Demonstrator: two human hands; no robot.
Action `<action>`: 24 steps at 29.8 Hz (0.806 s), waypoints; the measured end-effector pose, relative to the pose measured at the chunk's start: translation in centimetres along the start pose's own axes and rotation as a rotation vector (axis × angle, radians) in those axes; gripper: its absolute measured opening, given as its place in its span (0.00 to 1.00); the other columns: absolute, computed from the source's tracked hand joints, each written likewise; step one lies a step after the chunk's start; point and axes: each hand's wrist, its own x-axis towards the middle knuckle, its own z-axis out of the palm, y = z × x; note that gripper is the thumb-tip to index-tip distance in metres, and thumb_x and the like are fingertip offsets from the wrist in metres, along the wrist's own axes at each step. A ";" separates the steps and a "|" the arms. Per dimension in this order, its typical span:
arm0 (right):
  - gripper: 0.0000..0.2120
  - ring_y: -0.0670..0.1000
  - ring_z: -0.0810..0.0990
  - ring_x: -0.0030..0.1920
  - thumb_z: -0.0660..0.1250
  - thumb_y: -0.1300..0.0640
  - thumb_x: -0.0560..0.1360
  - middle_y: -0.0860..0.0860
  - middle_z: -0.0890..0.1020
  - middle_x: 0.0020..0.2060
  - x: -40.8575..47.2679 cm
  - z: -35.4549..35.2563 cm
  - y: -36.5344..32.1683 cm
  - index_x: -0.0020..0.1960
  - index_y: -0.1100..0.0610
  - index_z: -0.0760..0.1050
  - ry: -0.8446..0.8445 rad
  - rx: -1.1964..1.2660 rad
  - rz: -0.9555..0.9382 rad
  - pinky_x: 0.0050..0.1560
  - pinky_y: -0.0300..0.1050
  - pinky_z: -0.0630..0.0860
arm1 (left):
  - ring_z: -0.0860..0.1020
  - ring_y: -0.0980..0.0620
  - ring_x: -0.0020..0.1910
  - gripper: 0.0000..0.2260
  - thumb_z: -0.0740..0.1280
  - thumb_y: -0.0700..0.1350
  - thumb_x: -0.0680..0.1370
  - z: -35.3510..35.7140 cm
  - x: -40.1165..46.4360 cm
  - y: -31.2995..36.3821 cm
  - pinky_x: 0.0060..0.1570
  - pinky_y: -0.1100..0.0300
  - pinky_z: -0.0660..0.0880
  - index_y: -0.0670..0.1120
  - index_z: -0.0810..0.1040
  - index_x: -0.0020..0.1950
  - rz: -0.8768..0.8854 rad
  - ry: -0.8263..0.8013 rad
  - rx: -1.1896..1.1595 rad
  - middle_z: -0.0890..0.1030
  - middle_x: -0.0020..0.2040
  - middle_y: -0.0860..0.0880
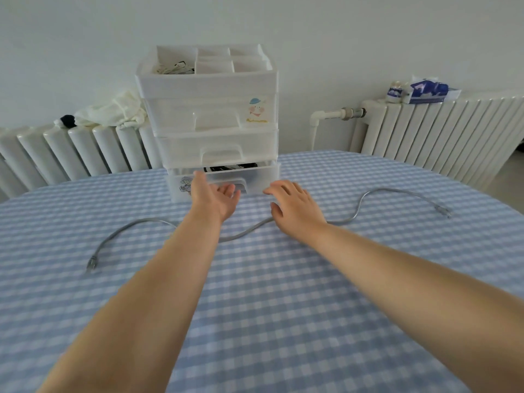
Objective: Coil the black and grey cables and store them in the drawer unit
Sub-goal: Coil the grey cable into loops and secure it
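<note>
Black cable (pixel 226 167) in bottom drawer (pixel 221 180)

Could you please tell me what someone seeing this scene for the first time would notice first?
Two bare hands, the left hand and the right hand, reach open toward the bottom drawer of a white drawer unit at the table's far edge; black cable shows inside that slightly open drawer. Under the forearms, a grey cable snakes uncoiled across the blue checked tablecloth.
</note>
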 end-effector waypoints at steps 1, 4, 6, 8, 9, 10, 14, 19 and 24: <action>0.19 0.51 0.64 0.71 0.58 0.57 0.79 0.50 0.68 0.70 -0.1 0.0 0.1 0.70 0.54 0.68 -0.033 -0.008 0.005 0.68 0.46 0.60 | 0.63 0.47 0.74 0.35 0.57 0.61 0.79 -0.1 0.4 0.2 0.69 0.51 0.63 0.39 0.54 0.77 0.003 -0.022 0.012 0.62 0.76 0.42; 0.19 0.52 0.61 0.74 0.56 0.55 0.81 0.51 0.62 0.75 -0.4 -0.1 0.5 0.72 0.52 0.65 -0.142 -0.020 0.021 0.71 0.47 0.57 | 0.62 0.43 0.74 0.34 0.56 0.58 0.81 -0.3 1.5 1.3 0.72 0.50 0.61 0.37 0.51 0.77 0.039 -0.045 -0.010 0.60 0.76 0.39; 0.19 0.52 0.63 0.73 0.55 0.53 0.81 0.49 0.58 0.77 -0.5 -0.2 0.9 0.72 0.50 0.64 -0.201 0.039 0.090 0.70 0.50 0.60 | 0.62 0.40 0.74 0.32 0.56 0.56 0.81 -0.2 2.0 1.9 0.72 0.48 0.61 0.36 0.51 0.77 0.050 -0.031 -0.049 0.59 0.76 0.37; 0.19 0.52 0.68 0.70 0.55 0.51 0.81 0.46 0.57 0.77 -0.6 -0.2 1.1 0.72 0.49 0.64 -0.207 0.147 0.181 0.68 0.53 0.66 | 0.62 0.40 0.74 0.32 0.56 0.54 0.82 0.0 2.1 1.9 0.72 0.48 0.61 0.35 0.51 0.77 0.066 -0.016 -0.041 0.59 0.75 0.36; 0.19 0.52 0.70 0.69 0.55 0.50 0.81 0.46 0.57 0.76 -0.7 -0.2 1.1 0.72 0.49 0.64 -0.193 0.192 0.216 0.67 0.54 0.67 | 0.63 0.40 0.74 0.31 0.55 0.54 0.82 0.1 2.1 1.6 0.72 0.49 0.62 0.35 0.51 0.77 0.080 -0.005 -0.006 0.60 0.75 0.36; 0.19 0.51 0.70 0.68 0.56 0.49 0.81 0.46 0.57 0.76 -0.8 -0.3 1.2 0.71 0.49 0.65 -0.177 0.223 0.238 0.66 0.54 0.69 | 0.64 0.41 0.73 0.30 0.56 0.53 0.82 0.1 2.1 1.2 0.71 0.50 0.63 0.36 0.51 0.77 0.098 0.017 0.066 0.61 0.75 0.37; 0.20 0.52 0.70 0.68 0.58 0.51 0.80 0.48 0.59 0.74 -1.5 -0.8 1.6 0.71 0.52 0.65 -0.159 0.215 0.307 0.65 0.50 0.69 | 0.76 0.47 0.56 0.16 0.58 0.49 0.82 0.4 0.3 -1.7 0.51 0.57 0.74 0.44 0.70 0.68 0.169 0.077 0.810 0.75 0.60 0.44; 0.19 0.55 0.68 0.69 0.59 0.56 0.79 0.52 0.65 0.71 -3.7 -1.3 2.8 0.70 0.56 0.67 -0.105 0.157 0.388 0.65 0.49 0.68 | 0.76 0.52 0.51 0.12 0.61 0.49 0.80 1.1 -3.2 -5.8 0.50 0.61 0.68 0.45 0.77 0.58 0.457 -0.215 1.642 0.79 0.51 0.49; 0.17 0.54 0.69 0.67 0.60 0.58 0.78 0.52 0.68 0.69 -6.8 -2.7 4.6 0.67 0.56 0.71 0.082 0.262 0.573 0.66 0.45 0.67 | 0.70 0.44 0.64 0.21 0.62 0.56 0.78 0.8 -3.5 -9.1 0.62 0.52 0.68 0.47 0.71 0.67 0.435 -0.359 2.177 0.74 0.65 0.46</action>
